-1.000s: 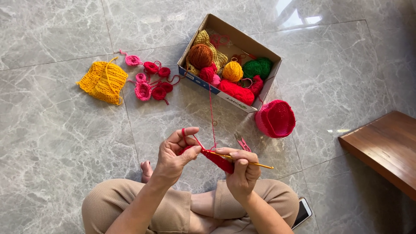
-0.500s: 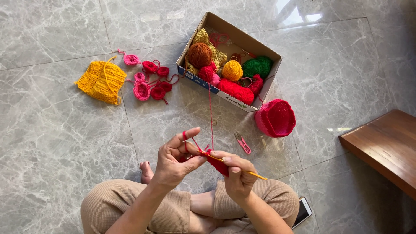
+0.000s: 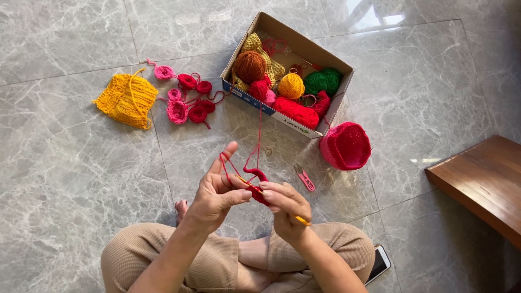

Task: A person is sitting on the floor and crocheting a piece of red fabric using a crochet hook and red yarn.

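My left hand (image 3: 216, 196) pinches a small red crochet piece (image 3: 259, 191), with red yarn (image 3: 258, 135) looped over its raised forefinger. My right hand (image 3: 286, 209) grips a yellow crochet hook (image 3: 302, 220) whose tip is in the piece. The yarn strand runs from my hands up to the open cardboard box (image 3: 331, 115) of yarn balls. I sit cross-legged on a grey marble floor.
The box holds orange, yellow, green and red yarn balls. A yellow knitted piece (image 3: 126, 101) and several pink and red crochet flowers (image 3: 187, 100) lie at left. A pink-red crochet hat (image 3: 346, 145), small pink snips (image 3: 304, 177), a phone (image 3: 378, 263) and a wooden bench (image 3: 483, 187) are nearby.
My hands have risen slightly and drawn closer together, the right hand turning the hook toward the piece. My left forefinger has lifted with the yarn.
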